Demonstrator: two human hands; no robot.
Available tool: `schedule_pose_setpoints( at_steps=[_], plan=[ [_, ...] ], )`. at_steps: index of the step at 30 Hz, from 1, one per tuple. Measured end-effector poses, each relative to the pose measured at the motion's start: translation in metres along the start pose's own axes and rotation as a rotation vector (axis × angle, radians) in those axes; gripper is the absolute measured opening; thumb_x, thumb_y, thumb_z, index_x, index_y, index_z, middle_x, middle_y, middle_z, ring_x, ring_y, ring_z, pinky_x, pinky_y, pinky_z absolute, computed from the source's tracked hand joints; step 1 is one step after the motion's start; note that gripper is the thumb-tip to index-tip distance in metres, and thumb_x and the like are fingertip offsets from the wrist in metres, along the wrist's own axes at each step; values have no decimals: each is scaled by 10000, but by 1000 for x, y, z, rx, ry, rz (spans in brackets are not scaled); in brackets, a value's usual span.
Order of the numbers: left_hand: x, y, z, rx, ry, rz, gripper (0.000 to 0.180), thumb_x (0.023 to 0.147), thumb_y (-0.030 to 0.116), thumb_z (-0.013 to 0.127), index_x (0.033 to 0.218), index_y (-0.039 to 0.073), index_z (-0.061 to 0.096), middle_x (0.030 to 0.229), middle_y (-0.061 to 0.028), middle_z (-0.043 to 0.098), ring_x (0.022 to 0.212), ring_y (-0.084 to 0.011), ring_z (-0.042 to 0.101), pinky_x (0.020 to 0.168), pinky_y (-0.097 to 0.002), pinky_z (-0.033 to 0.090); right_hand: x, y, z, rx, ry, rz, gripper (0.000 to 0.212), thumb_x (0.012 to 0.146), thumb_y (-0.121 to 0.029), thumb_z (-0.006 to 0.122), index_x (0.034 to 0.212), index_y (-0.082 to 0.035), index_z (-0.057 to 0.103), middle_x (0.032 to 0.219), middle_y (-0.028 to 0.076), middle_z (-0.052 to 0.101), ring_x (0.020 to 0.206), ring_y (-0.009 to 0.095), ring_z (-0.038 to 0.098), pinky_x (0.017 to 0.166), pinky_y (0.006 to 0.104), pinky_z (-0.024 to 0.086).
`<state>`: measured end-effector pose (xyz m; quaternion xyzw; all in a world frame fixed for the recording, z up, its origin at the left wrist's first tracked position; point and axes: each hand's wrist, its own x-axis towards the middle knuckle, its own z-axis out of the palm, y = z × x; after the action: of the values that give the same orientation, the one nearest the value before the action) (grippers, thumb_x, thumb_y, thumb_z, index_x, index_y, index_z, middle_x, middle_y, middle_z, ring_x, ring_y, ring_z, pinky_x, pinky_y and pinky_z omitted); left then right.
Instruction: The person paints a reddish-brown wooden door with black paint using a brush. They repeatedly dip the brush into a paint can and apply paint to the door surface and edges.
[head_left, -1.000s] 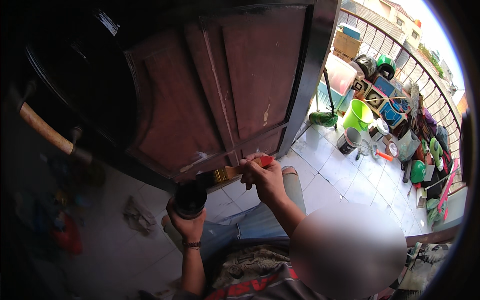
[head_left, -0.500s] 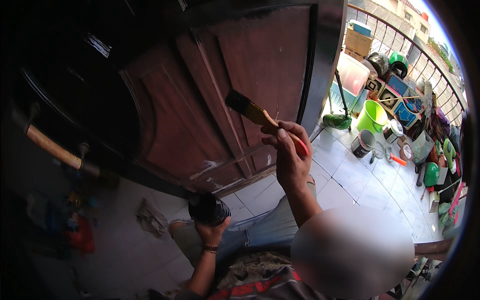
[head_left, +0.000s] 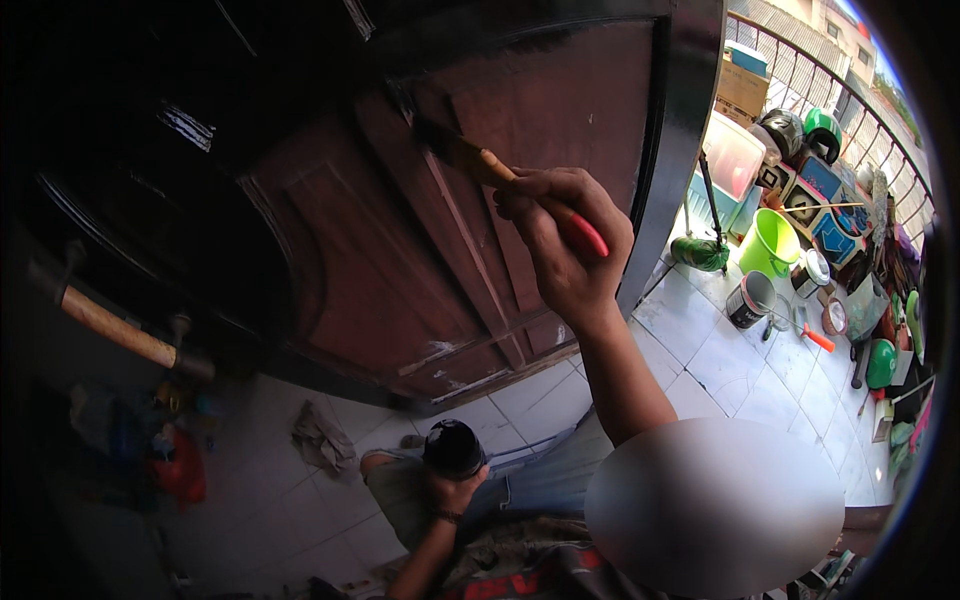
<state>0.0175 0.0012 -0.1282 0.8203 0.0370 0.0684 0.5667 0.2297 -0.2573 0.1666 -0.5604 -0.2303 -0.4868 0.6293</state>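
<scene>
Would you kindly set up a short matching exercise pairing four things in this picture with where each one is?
Things:
1. paintbrush
2. black can
3. green bucket
4. rag

Places:
A. on the tiles below the door
B. in the right hand, bristles against the door
C. by the railing among clutter
D. in the left hand, near the knee

Pairs: 1-B, 2-D, 3-C, 4-A

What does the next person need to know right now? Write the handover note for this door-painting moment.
Right hand: gripping the paintbrush by its red-and-wood handle, bristles against the upper door panel.
Left hand: low by the knee, holding a small dark paint can.
Done: door frame and upper left area look glossy black.
Left: the brown panels, including the scuffed lower rail, appear unpainted.
Nearby: rag on the tiled floor; open tin and green bucket to the right.
</scene>
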Motion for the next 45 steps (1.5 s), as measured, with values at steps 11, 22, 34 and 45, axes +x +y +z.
schedule_pose_setpoints(
  at_steps=[11,22,34,45],
  plan=[
    [9,-14,10,-20,-56,41,666,663,159,915,1235,37,597,1165,-72,665,1062,-195,650,1000,-362,487,29,-14,-13,-143,-174,-156,137,798,24,686,935,16,692,870,112,708,760,191,705,694,295,556],
    [11,-7,9,20,-55,34,662,656,149,922,1219,23,598,1134,-75,679,1021,-188,665,958,-357,509,42,-20,-12,-82,-141,-142,134,741,9,692,869,-30,695,833,70,693,687,188,682,621,287,543],
    [10,-8,13,-12,-60,4,584,676,140,912,1168,27,618,1085,-66,691,993,-174,665,958,-348,505,43,-7,-24,-192,-535,-14,137,738,-37,726,872,-29,698,809,85,693,736,201,698,685,308,542],
    [9,-2,15,-126,1,-32,711,651,123,927,1244,23,546,1125,-59,658,1002,-175,655,966,-344,509,50,-15,7,35,7,-251,77,767,10,703,841,-4,687,815,103,710,711,192,702,645,284,548]
  ],
)
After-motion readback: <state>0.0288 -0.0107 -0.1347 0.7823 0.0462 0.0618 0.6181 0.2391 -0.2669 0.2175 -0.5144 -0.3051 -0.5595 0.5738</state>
